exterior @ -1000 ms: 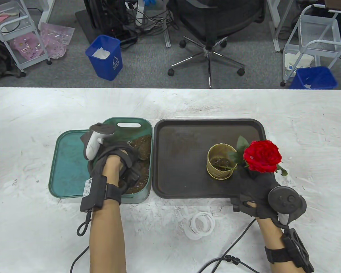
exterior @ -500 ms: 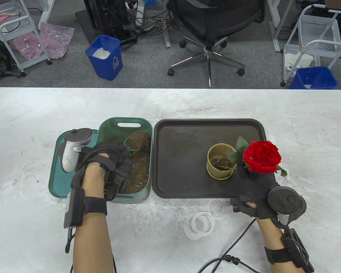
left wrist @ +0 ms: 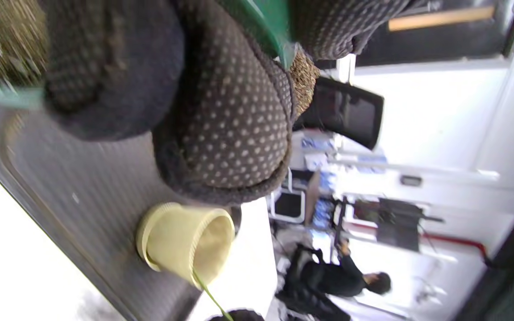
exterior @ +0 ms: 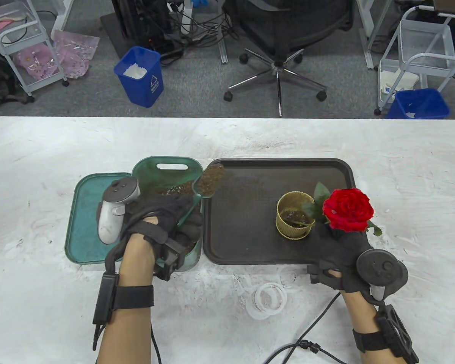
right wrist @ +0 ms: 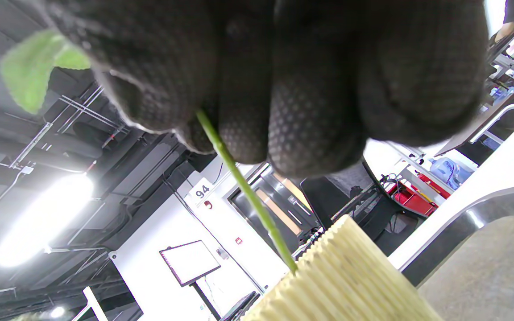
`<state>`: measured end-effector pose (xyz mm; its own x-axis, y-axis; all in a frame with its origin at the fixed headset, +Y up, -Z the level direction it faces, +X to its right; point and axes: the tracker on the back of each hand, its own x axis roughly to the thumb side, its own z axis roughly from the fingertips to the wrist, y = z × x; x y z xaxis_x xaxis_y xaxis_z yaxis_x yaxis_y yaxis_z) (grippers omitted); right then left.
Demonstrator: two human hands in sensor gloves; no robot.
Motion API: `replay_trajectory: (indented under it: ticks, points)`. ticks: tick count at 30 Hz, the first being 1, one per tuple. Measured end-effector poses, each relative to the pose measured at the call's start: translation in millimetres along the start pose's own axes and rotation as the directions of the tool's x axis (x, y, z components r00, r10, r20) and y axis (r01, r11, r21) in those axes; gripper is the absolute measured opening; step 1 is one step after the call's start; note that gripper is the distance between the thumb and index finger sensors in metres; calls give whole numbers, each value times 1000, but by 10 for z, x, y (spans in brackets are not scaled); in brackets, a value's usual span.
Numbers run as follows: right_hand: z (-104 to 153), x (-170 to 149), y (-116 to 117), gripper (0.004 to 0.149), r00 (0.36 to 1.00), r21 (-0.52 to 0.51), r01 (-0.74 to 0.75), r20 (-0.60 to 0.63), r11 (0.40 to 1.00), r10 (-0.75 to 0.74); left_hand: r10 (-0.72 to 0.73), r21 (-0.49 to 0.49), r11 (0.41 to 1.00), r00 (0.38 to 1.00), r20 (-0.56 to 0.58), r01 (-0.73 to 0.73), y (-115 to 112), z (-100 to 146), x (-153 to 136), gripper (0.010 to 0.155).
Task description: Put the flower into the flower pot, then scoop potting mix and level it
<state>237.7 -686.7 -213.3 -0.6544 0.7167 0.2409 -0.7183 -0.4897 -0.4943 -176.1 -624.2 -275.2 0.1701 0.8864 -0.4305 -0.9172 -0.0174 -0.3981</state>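
Observation:
A red rose (exterior: 348, 209) leans over the ribbed yellow flower pot (exterior: 295, 220) on the dark tray (exterior: 242, 227); its green stem (right wrist: 244, 189) runs down into the pot (right wrist: 346, 285). My right hand (exterior: 343, 258) pinches the stem just below the bloom. My left hand (exterior: 163, 223) grips the handle of a green scoop (exterior: 209, 181) heaped with brown potting mix, held above the seam between the green bin (exterior: 174, 167) and the tray's left edge. In the left wrist view the pot (left wrist: 185, 243) stands below my gloved fingers (left wrist: 225, 129).
A teal lid (exterior: 89, 216) lies left of the green bin. White rings (exterior: 267, 301) lie on the table near the front. Glove cables (exterior: 307, 343) trail toward the table's front edge. An office chair and blue bins stand beyond the table.
My left hand lifted the loaded scoop out of the bin's potting mix and carried it right, to the tray's left edge. The right hand and rose stayed almost still.

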Motion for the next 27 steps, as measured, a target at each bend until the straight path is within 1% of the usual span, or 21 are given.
replay_trajectory:
  ticks: [3, 7, 9, 13, 16, 18, 22, 27]
  points:
    - [1, 0, 2, 37, 1000, 0, -2, 1, 1000, 2, 32, -71, 997, 999, 41, -29, -302, -138, 19, 58]
    - [0, -6, -4, 36, 1000, -4, -3, -7, 1000, 3, 24, -136, 991, 997, 76, -13, -669, -315, 12, 59]
    - [-1, -6, -5, 37, 1000, -5, -4, -8, 1000, 4, 9, -151, 988, 995, 99, 6, -869, -417, -39, 59]
    - [-2, -4, -5, 37, 1000, -3, -5, -4, 1000, 5, 18, -166, 986, 993, 119, 3, -1117, -599, -221, 60]
    - [0, -3, -4, 37, 1000, -2, -6, 0, 1000, 6, -2, -178, 984, 994, 111, 22, -1246, -734, -369, 59]
    - [0, -5, -3, 37, 1000, -3, -4, -1, 1000, 4, -19, -180, 983, 996, 85, 35, -1282, -819, -426, 59]
    - [-2, -10, -6, 37, 1000, -4, -2, -6, 1000, 2, -88, -151, 984, 993, 75, 98, -1294, -847, -434, 59]
    - [-10, -26, -9, 37, 1000, -8, 9, -22, 1000, -9, -238, -87, 966, 969, 69, 244, -1374, -824, -395, 59]
